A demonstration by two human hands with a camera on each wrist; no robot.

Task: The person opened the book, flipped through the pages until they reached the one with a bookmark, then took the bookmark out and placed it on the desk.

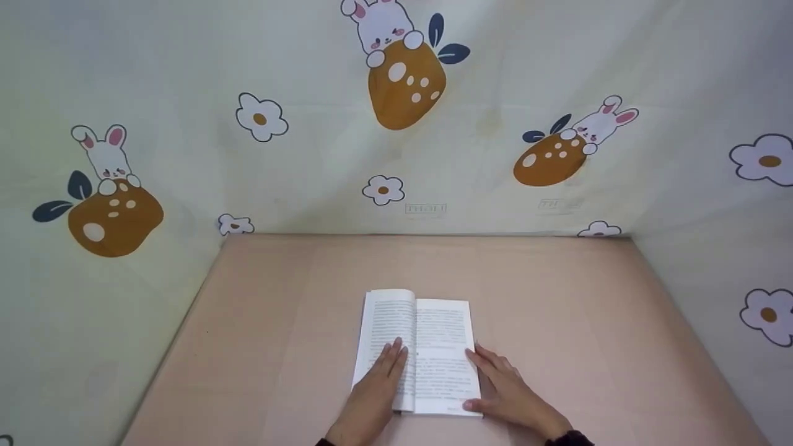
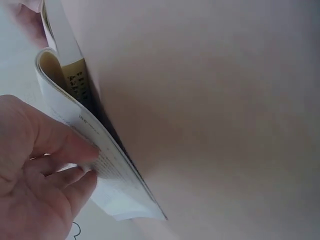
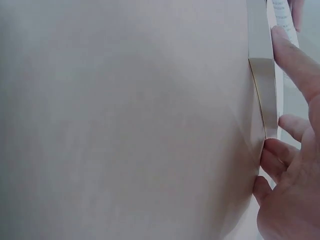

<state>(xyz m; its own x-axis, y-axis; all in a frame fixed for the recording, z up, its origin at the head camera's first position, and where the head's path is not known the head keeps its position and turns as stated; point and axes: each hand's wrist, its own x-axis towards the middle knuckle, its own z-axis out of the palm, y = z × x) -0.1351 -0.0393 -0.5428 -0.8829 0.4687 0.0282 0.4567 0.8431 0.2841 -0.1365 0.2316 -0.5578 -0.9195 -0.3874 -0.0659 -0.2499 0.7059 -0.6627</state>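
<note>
An open book (image 1: 443, 371) lies on the table, printed text on both pages, its left side curving up toward the spine. My left hand (image 1: 375, 387) rests on the left page with its fingers extended side by side toward the gutter. In the left wrist view, the thumb (image 2: 75, 145) and fingers touch that page, and a yellowish strip with dark characters shows under the curl. My right hand (image 1: 511, 393) lies at the book's right edge, thumb on the lower corner. The right wrist view shows the other fingers (image 3: 277, 155) along the page block and tabletop.
A pinkish-beige cover (image 1: 279, 310) lies over the table. Behind and at both sides hang pale sheets (image 1: 310, 167) printed with rabbits, brown fruit shapes and flowers, meeting the table along its back and side edges.
</note>
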